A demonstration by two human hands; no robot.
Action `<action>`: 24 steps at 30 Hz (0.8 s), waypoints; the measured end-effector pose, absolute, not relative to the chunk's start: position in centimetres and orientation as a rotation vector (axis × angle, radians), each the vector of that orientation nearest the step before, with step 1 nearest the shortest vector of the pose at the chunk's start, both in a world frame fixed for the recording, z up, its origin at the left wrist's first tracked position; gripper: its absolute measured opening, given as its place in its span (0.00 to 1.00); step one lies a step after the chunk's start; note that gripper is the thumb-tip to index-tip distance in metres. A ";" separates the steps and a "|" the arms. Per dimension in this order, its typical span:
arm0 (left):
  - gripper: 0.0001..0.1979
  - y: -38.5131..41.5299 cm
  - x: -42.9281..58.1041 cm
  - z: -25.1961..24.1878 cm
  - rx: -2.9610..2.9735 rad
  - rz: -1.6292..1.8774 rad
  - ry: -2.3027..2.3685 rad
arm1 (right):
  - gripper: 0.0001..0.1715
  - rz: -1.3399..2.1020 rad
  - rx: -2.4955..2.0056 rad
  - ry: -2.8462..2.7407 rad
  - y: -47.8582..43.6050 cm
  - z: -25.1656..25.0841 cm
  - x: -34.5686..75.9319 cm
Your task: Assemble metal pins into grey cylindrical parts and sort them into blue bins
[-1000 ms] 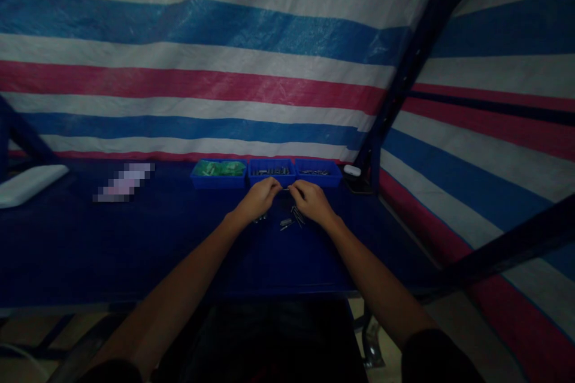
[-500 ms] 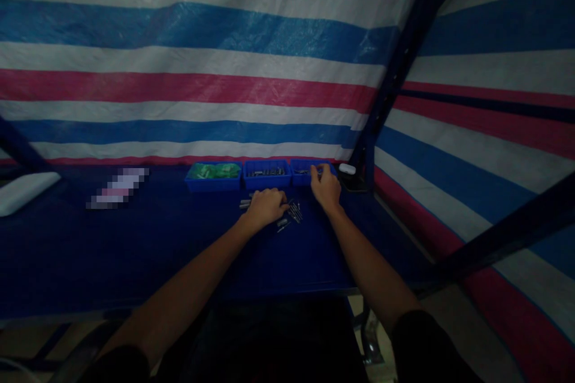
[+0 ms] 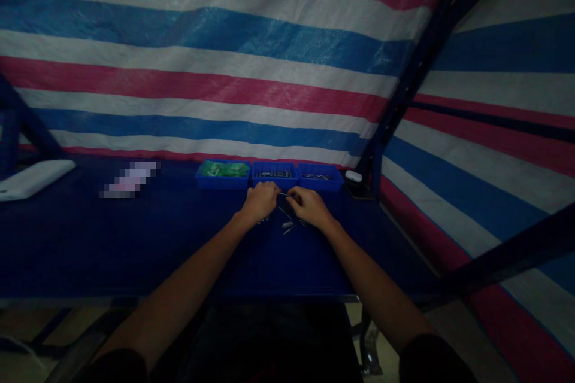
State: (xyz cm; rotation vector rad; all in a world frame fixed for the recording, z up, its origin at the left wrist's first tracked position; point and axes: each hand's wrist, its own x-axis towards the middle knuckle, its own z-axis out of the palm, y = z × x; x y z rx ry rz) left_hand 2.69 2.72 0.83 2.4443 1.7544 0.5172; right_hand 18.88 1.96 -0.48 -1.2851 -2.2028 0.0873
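My left hand [image 3: 261,201] and my right hand [image 3: 309,206] are close together above the blue table, both closed. A thin metal rod [image 3: 283,194] shows between their fingertips. The right fingers pinch its near end; what the left fingers hold is hidden by the hand. Below them on the table lie a short metal cylinder [image 3: 287,225] and several thin metal pins [image 3: 284,213]. More small parts are partly covered by the left hand. Just behind the hands stand a blue bin of short metal pieces [image 3: 274,182] and a blue bin of thin metal parts [image 3: 320,185].
A blue bin with green plastic-wrapped items [image 3: 223,182] stands left of the other bins. A small white case [image 3: 353,176] rests on a dark flat object [image 3: 359,191] at right. A white object [image 3: 38,179] lies far left. Striped sheeting [image 3: 202,81] hangs behind.
My right hand has come out of the right bin, moving left and nearer to me, to meet the left hand. My left hand has lifted slightly off the loose parts. The view has shifted a little.
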 end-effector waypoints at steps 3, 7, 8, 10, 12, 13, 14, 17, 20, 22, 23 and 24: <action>0.18 3.0 2.2 0.8 2.422 0.534 1.726 | 0.09 0.048 -1.272 -2.203 1.8 -0.4 18.8; 0.12 3.2 2.1 0.9 2.440 0.717 1.509 | 0.14 0.016 -1.336 -2.139 1.4 -0.1 18.7; 0.11 3.2 2.1 1.0 2.456 0.767 1.444 | 0.15 0.021 -1.339 -2.131 1.4 0.0 18.8; 0.10 3.1 2.2 1.0 2.482 0.818 1.370 | 0.16 0.027 -1.324 -2.120 1.6 0.3 19.0; 0.11 3.1 2.2 0.8 2.485 0.790 1.383 | 0.17 -0.005 -1.327 -2.067 2.3 0.9 19.7; 0.12 3.0 2.2 0.7 2.486 0.738 1.401 | 0.17 -0.045 -1.354 -2.007 2.8 1.2 20.2; 0.13 2.9 2.2 0.6 2.495 0.657 1.419 | 0.17 -0.092 -1.399 -1.925 3.4 1.4 20.9; 0.13 2.7 2.1 0.3 2.556 0.345 1.442 | 0.20 -0.192 -1.584 -1.652 4.8 1.6 22.9; 0.07 2.8 2.1 0.1 2.615 0.232 1.443 | 0.24 -0.122 -1.627 -1.593 4.7 0.8 23.7; 0.07 3.0 2.2 0.1 2.626 0.276 1.467 | 0.22 -0.030 -1.562 -1.712 3.9 0.1 23.1; 0.07 3.2 2.3 0.0 2.618 0.307 1.487 | 0.21 0.012 -1.511 -1.805 3.5 -0.1 22.5; 0.08 3.3 2.4 0.0 2.598 0.338 1.512 | 0.19 0.046 -1.455 -1.909 3.0 -0.2 21.8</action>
